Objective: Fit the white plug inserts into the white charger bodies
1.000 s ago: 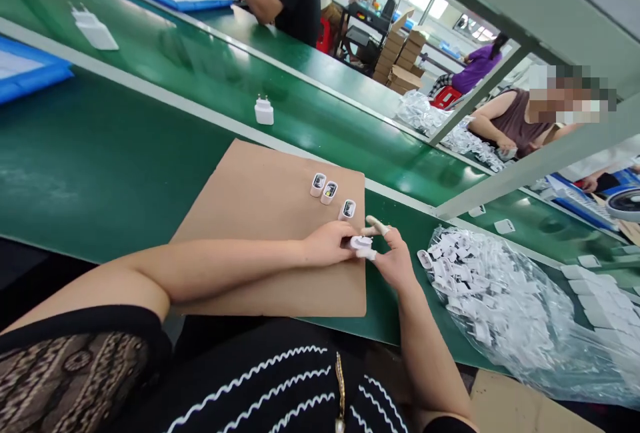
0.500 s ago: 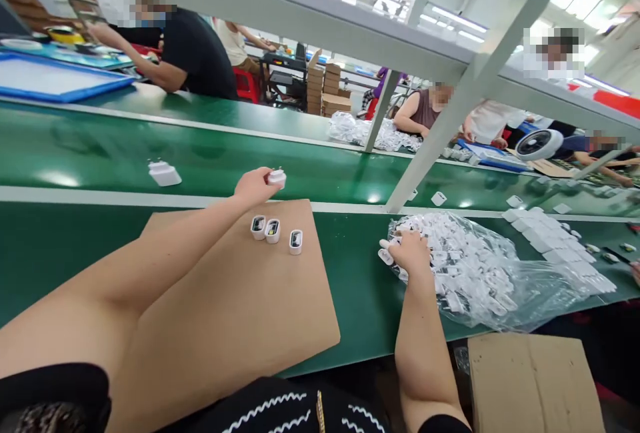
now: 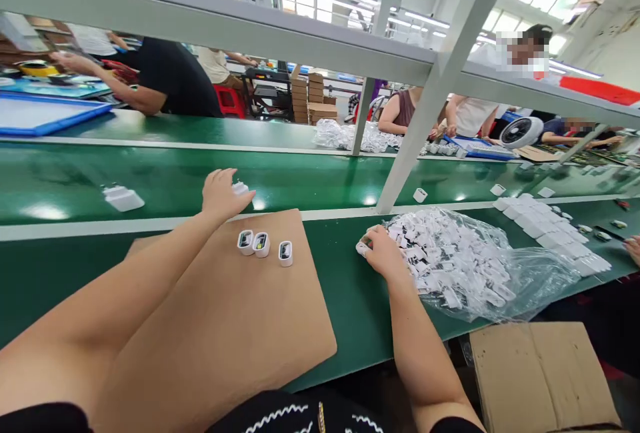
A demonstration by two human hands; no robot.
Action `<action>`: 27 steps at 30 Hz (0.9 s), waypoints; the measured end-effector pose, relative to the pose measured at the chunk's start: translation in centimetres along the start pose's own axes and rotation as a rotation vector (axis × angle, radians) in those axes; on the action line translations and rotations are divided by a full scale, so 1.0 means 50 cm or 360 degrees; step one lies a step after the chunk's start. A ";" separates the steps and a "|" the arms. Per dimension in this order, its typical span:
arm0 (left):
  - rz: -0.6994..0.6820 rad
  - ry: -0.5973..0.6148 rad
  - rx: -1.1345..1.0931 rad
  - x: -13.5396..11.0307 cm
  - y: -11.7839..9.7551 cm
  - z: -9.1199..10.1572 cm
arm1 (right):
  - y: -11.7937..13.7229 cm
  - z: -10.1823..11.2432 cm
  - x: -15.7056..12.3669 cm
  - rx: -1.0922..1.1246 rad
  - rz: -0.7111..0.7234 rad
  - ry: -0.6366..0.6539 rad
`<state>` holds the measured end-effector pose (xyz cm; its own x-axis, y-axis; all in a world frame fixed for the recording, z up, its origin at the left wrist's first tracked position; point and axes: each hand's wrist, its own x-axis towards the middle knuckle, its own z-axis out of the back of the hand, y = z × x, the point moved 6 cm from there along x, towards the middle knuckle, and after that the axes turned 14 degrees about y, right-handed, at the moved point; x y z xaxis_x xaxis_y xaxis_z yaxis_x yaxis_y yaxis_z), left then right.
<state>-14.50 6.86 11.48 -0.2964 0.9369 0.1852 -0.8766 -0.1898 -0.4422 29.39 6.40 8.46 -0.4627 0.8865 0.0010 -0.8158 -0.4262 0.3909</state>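
Green desk (image 3: 350, 306) bearing a brown cardboard sheet (image 3: 250, 319) and, to its right, a clear bag of white parts (image 3: 450, 259). Left hand (image 3: 219, 196): fingers spread around a white plug (image 3: 241, 188) beyond the sheet, contact unclear. Right hand (image 3: 385, 254): pinching a white housing (image 3: 361, 247) beside the bag.

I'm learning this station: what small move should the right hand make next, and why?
Probably carry the white piece over to the cardboard sheet. The right hand appears to have it at its fingertips, beside the plastic bag of white parts, and three open casings already stand on that sheet.
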 end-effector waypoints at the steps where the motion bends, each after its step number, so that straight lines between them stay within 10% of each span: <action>1: -0.0146 -0.0010 -0.0028 -0.027 -0.026 0.015 | 0.008 -0.003 0.005 0.0161 0.0071 -0.0043; 8: -0.0857 0.0985 -0.0018 -0.233 -0.158 -0.013 | 0.059 -0.064 0.040 0.1270 0.0141 0.0208; 16: -0.0735 0.0703 -0.0034 -0.315 -0.221 -0.110 | 0.121 -0.090 0.014 0.1957 0.0057 0.0680; 27: -0.0479 0.0771 -0.1041 -0.386 -0.205 -0.166 | 0.135 -0.085 0.013 0.1718 0.0087 0.0390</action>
<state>3.36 -6.85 5.18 0.2379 0.9702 0.0471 -0.4536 0.1539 -0.8778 22.11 3.33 7.17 -0.6421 0.7609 -0.0930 -0.1165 0.0230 0.9929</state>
